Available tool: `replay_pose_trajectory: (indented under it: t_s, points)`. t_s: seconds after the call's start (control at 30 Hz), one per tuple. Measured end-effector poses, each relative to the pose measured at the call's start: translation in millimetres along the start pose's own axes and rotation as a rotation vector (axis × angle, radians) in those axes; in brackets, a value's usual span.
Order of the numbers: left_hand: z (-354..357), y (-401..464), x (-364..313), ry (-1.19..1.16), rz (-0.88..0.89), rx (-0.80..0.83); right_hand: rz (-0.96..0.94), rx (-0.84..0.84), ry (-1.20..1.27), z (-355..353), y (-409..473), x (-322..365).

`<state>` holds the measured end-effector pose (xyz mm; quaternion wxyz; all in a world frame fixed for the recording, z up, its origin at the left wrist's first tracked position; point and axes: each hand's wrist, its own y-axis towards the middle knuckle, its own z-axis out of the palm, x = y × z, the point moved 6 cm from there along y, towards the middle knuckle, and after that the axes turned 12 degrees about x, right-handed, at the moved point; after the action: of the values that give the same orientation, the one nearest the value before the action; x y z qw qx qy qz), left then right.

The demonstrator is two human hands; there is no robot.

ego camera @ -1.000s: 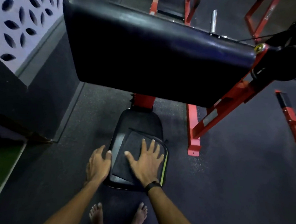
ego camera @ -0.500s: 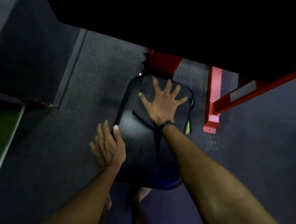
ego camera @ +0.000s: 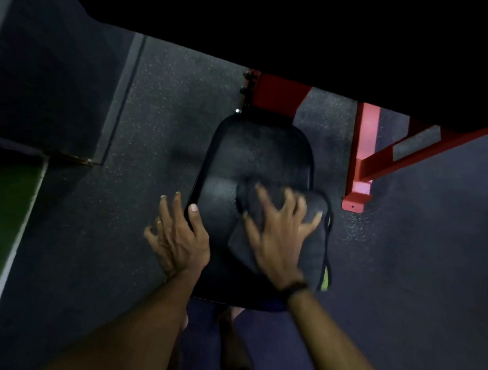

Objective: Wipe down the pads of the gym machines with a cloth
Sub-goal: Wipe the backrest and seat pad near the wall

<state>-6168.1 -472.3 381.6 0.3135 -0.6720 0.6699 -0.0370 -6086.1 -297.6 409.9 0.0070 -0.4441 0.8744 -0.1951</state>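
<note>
A black seat pad [ego camera: 256, 157] of a red-framed gym machine lies below me in the head view. A dark grey cloth [ego camera: 311, 234] with a yellow-green edge covers the pad's near right part. My right hand [ego camera: 277, 232], blurred by motion, presses on the cloth with its fingers spread. My left hand [ego camera: 177, 235] rests on the pad's left edge, thumb on top and fingers down the side. A large black upper pad [ego camera: 303, 31] fills the top of the view and hides the rest of the machine.
The red frame post [ego camera: 274, 93] joins the seat's far end and a red leg [ego camera: 361, 163] stands on the speckled rubber floor [ego camera: 161, 108] to the right. A dark wall [ego camera: 51, 87] and green turf [ego camera: 5, 198] lie left. My bare feet are under the seat's near edge.
My right hand has drawn the cloth back from the seat's far end to its near right part. My left hand has stayed on the left edge. The camera has dropped lower under the upper pad.
</note>
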Motion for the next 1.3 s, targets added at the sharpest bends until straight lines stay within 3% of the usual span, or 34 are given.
replay_pose_trajectory:
  t_s: [0.13, 0.2, 0.33, 0.47, 0.57, 0.8, 0.9, 1.1, 1.3]
  points:
    - [-0.6, 1.9, 0.2, 0.019, 0.006, -0.019, 0.131, -0.02, 0.086, -39.0, 132.3, -12.9]
    - [0.0, 1.9, 0.7, 0.03, 0.009, -0.022, 0.144, -0.011, 0.086, -43.6, 153.1, -12.9]
    - [0.2, -0.4, 3.0, 0.037, 0.011, -0.029, 0.014, -0.073, 0.046, -23.8, 37.5, -2.0]
    - [1.8, 0.5, 2.3, 0.025, 0.007, -0.03, -0.037, 0.007, 0.04, 10.7, -85.3, 1.4]
    - [1.8, 0.6, 2.8, 0.025, 0.005, -0.026, -0.029, 0.041, -0.016, 7.8, -48.8, -4.4]
    - [1.4, 1.0, 2.0, 0.018, 0.014, -0.041, 0.158, -0.02, 0.052, -33.9, 125.7, -4.1]
    - [0.7, 0.7, 2.4, 0.033, 0.014, -0.035, 0.059, -0.016, 0.031, -34.1, 97.1, 1.7]
    - [3.2, 2.6, 3.1, 0.022, -0.001, -0.008, -0.247, 0.077, 0.09, -7.9, -67.3, -2.4]
    - [1.1, 1.3, 2.3, 0.007, 0.003, -0.012, -0.141, 0.08, -0.066, -12.4, 4.3, -21.6]
